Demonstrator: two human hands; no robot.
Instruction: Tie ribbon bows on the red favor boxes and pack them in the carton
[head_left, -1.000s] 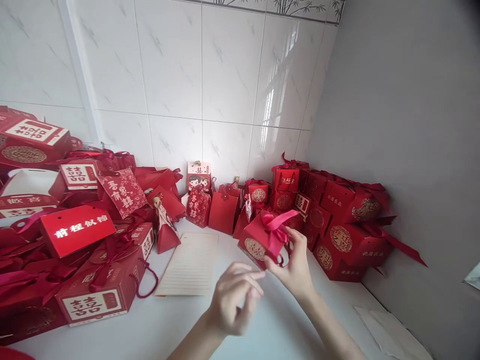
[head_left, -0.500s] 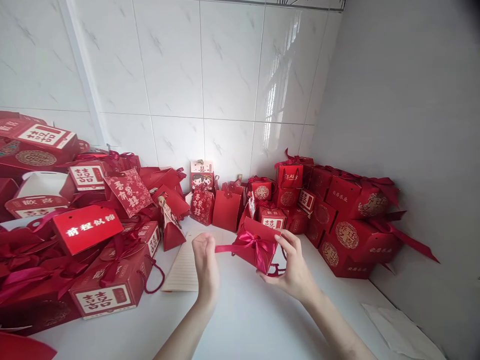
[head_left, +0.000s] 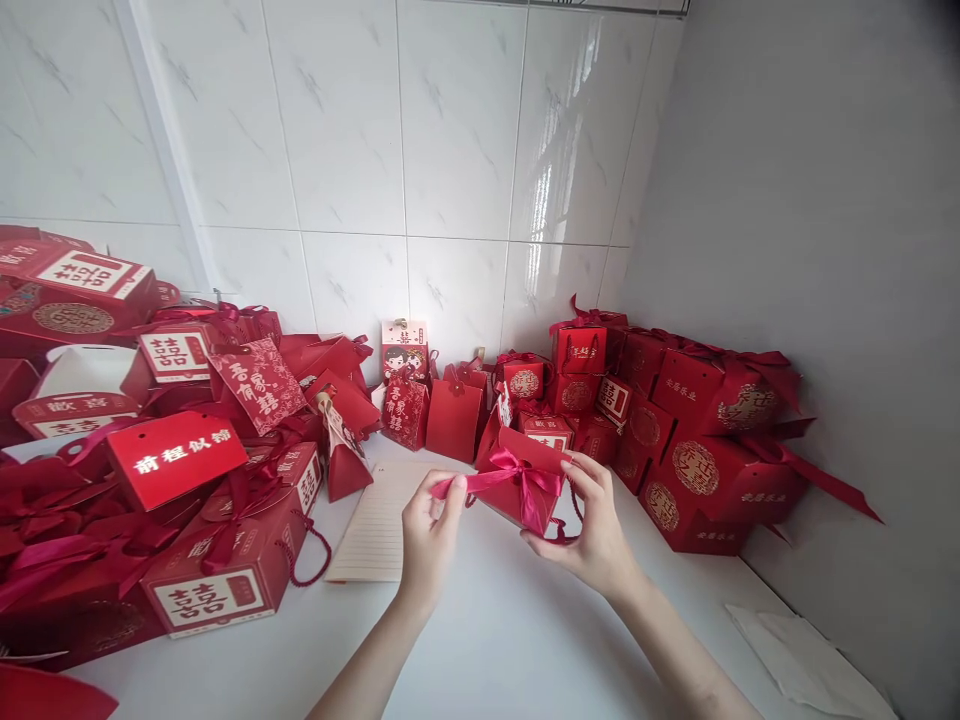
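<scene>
A red gift box [head_left: 510, 508] with a rope handle is held tilted over the white table. Tied across its front is a magenta ribbon [head_left: 534, 484] in a bow. My right hand [head_left: 592, 530] grips the box's right side, thumb low and fingers at the upper corner. Pinched between the thumb and fingers of my left hand [head_left: 435, 525] is the ribbon's left tail, stretched out from the bow. Beneath and left of that hand lies a lined notebook [head_left: 367, 530].
Red boxes [head_left: 217, 590] with ribbons pile up on the left. More red boxes [head_left: 697, 480] stack against the right wall. Small red bags [head_left: 454, 410] stand along the tiled wall [head_left: 337, 150]. White paper [head_left: 802, 660] lies at the table's right edge.
My left hand has moved slightly right, closer to the bow, and turned so its thumb and fingertips show on the ribbon. The box and right hand have shifted slightly right.
</scene>
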